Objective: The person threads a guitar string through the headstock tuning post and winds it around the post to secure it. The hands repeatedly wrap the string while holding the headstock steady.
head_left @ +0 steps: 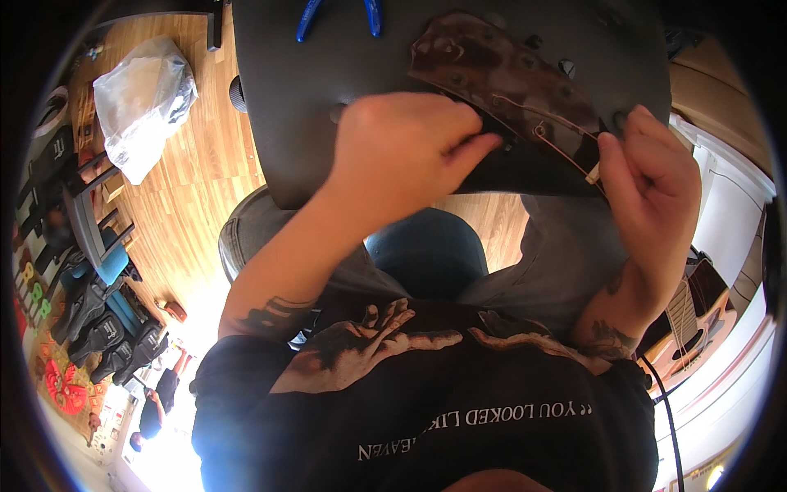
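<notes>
Copper-toned string (539,131) lies along the headstock (484,61), winding seemingly unfinished, your left hand (406,139) and right hand (656,168) closed, grips unclear.

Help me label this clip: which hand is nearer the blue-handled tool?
The left hand, below the blue-handled tool in the picture; the right hand is farther off, by the lower end of the headstock.

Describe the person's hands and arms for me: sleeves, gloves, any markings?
The left hand and right hand are ungloved, with no watch visible on either wrist. The left forearm and right forearm are bare, each with a dark tattoo toward the elbow; the designs are unclear. The T-shirt is black and short-sleeved, with two printed hands on it.
</notes>
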Action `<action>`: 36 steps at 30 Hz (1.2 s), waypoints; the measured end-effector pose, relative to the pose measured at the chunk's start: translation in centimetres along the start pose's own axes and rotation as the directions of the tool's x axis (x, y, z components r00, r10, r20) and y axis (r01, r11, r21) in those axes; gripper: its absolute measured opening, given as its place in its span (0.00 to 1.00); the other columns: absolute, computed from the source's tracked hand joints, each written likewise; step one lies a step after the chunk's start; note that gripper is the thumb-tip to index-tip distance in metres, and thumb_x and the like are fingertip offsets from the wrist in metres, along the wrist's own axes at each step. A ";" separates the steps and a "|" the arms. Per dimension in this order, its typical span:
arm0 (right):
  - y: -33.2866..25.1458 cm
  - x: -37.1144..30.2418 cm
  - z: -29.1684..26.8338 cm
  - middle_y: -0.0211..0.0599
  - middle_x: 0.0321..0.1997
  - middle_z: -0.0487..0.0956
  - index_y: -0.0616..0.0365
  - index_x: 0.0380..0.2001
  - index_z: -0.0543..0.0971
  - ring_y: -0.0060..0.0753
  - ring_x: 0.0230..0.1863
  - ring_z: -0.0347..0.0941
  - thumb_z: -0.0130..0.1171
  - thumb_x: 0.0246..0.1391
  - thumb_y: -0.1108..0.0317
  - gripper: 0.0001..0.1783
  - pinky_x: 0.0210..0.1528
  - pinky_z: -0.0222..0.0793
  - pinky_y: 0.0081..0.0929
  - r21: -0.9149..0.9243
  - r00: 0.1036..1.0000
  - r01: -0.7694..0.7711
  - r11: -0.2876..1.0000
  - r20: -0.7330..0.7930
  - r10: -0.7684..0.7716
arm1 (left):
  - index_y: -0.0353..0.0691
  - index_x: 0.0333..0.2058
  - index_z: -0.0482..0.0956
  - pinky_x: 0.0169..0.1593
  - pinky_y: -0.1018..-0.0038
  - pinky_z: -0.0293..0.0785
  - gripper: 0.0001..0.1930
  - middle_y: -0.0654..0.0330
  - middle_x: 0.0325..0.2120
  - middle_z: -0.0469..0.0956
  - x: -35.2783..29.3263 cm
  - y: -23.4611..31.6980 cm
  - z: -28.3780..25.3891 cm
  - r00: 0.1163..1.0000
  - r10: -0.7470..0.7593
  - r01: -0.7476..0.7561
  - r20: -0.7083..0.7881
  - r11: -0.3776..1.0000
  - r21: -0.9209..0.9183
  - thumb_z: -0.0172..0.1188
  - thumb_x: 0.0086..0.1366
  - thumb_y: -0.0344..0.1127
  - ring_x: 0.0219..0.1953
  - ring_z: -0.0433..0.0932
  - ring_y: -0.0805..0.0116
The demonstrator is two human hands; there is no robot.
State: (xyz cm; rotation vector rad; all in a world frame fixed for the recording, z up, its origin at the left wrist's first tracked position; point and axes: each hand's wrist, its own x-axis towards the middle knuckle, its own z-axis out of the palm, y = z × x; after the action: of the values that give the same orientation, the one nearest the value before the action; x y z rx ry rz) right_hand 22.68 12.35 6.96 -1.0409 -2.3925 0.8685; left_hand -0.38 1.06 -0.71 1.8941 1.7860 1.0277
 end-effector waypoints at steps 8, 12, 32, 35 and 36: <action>0.2 0.4 0.7 0.33 0.20 0.54 0.62 0.18 0.58 0.33 0.23 0.49 0.66 0.52 0.84 0.24 0.28 0.45 0.35 0.032 0.999 0.045 0.998 0.028 -0.046 | 0.45 0.24 0.85 0.24 0.65 0.75 0.12 0.64 0.16 0.79 -1.0 -0.4 0.8 0.997 -0.013 0.017 -0.079 0.998 0.056 0.77 0.61 0.41 0.20 0.81 0.60; 0.8 0.2 0.6 0.34 0.20 0.54 0.62 0.18 0.58 0.34 0.23 0.49 0.66 0.52 0.84 0.24 0.28 0.45 0.36 0.060 0.997 0.077 0.995 0.015 -0.078 | 0.47 0.20 0.81 0.24 0.65 0.75 0.14 0.66 0.16 0.76 -0.9 -0.3 1.3 0.975 0.178 -0.151 -0.131 0.969 0.195 0.77 0.58 0.39 0.21 0.80 0.62; 0.6 0.2 0.6 0.34 0.20 0.55 0.62 0.17 0.60 0.34 0.23 0.51 0.66 0.52 0.84 0.23 0.28 0.47 0.36 -0.012 0.994 0.111 0.994 0.018 -0.111 | 0.38 0.31 0.92 0.26 0.77 0.74 0.08 0.61 0.19 0.85 -0.1 -0.8 -1.1 0.956 -0.238 0.252 0.170 0.965 -0.066 0.80 0.63 0.35 0.21 0.83 0.75; 0.7 0.1 0.5 0.34 0.20 0.55 0.62 0.17 0.60 0.34 0.23 0.51 0.66 0.52 0.85 0.23 0.28 0.47 0.36 -0.003 0.993 0.119 0.993 0.021 -0.119 | 0.37 0.31 0.92 0.25 0.77 0.73 0.09 0.62 0.18 0.85 -0.2 -0.3 -0.7 0.923 -0.357 0.375 0.146 0.918 -0.126 0.81 0.63 0.36 0.20 0.82 0.76; 0.7 0.0 0.6 0.34 0.20 0.55 0.62 0.17 0.60 0.34 0.23 0.51 0.66 0.52 0.85 0.23 0.28 0.47 0.36 0.004 0.993 0.119 0.993 0.021 -0.119 | 0.38 0.31 0.92 0.25 0.77 0.73 0.09 0.62 0.18 0.84 0.0 -0.3 -0.8 0.920 -0.366 0.385 0.141 0.912 -0.141 0.81 0.62 0.36 0.20 0.82 0.76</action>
State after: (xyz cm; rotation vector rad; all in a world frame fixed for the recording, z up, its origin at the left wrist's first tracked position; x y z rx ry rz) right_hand 22.68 12.54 6.07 -0.8813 -2.4422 0.8441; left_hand -1.15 0.90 -0.41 1.4048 1.8403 0.8788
